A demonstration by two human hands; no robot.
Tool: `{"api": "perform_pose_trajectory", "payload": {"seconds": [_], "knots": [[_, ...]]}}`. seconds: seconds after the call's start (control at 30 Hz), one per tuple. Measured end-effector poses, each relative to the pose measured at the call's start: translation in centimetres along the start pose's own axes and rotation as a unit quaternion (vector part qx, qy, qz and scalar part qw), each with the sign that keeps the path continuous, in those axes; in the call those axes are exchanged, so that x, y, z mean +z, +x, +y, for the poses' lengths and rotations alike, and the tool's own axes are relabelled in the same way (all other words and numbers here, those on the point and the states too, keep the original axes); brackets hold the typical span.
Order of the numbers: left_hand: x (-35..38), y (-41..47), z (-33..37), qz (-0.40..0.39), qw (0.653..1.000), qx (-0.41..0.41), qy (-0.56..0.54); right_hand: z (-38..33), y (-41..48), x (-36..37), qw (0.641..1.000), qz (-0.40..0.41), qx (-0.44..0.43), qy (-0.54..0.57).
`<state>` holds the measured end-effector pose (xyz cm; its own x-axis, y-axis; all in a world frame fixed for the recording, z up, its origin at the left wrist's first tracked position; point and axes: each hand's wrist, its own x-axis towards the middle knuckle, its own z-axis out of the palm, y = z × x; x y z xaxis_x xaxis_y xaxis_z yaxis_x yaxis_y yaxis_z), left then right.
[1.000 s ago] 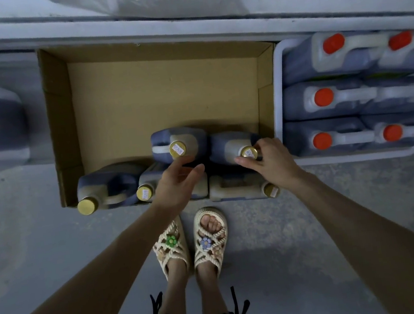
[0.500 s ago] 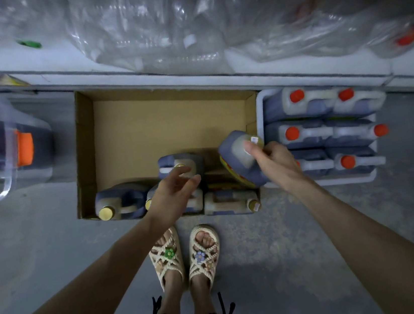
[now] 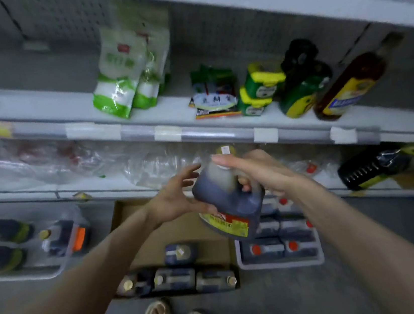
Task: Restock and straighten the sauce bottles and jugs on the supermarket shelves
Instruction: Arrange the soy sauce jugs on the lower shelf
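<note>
The sauce jug (image 3: pixel 229 206) is off the floor and in the air in front of the shelving, held between both hands at about the height of the lower shelf (image 3: pixel 20 190). The right hand (image 3: pixel 263 173) has the real grip. At least one finger is curled through the jug's handle, while the forefinger lies straight across the shoulder just under the yellow cap (image 3: pixel 224 150). The left hand (image 3: pixel 177 200) is open with its fingers spread. The heel of the palm seems to rest against the jug's lower left side, steadying it rather than holding it, though motion blur makes the contact hard to confirm.

The jug is tilted. Its long axis runs from the base, low and towards the person, up and away to the cap, which points at the price rail of the stocked shelf (image 3: pixel 197 134). That shelf carries green-and-white bags (image 3: pixel 123 88), a tall amber bottle (image 3: pixel 349 85) and other goods, with bare board between and to the left of them. The lower shelf behind the jug is crowded with clear plastic wrap (image 3: pixel 154 166).

Whichever shelf the jug is bound for, it lies ahead of and above the grip, so the jug probably has to be brought upright before its base can land. The right hand looks set to carry the load, with the left guiding the base.

More jugs (image 3: pixel 180 254) wait below in the cardboard box (image 3: pixel 184 231), beside a white tray (image 3: pixel 280 263) of red-capped ones.
</note>
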<state>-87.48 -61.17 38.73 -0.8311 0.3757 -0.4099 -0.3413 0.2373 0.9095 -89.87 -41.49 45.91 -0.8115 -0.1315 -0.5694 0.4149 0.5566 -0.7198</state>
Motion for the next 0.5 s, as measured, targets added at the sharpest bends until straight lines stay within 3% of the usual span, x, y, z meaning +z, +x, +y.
{"api": "perform_pose_trajectory", "payload": {"seconds": [0.17, 0.5], "knots": [[-3.2, -3.9, 11.4, -0.015, 0.995, 0.088, 0.034, -12.3, -6.9, -4.4, 0.997, -0.014, -0.072, 0.036], [-8.4, -9.6, 24.3, 0.057, 0.974, 0.195, 0.098, -26.2, -15.2, -8.5, 0.978, 0.041, -0.175, -0.102]]}}
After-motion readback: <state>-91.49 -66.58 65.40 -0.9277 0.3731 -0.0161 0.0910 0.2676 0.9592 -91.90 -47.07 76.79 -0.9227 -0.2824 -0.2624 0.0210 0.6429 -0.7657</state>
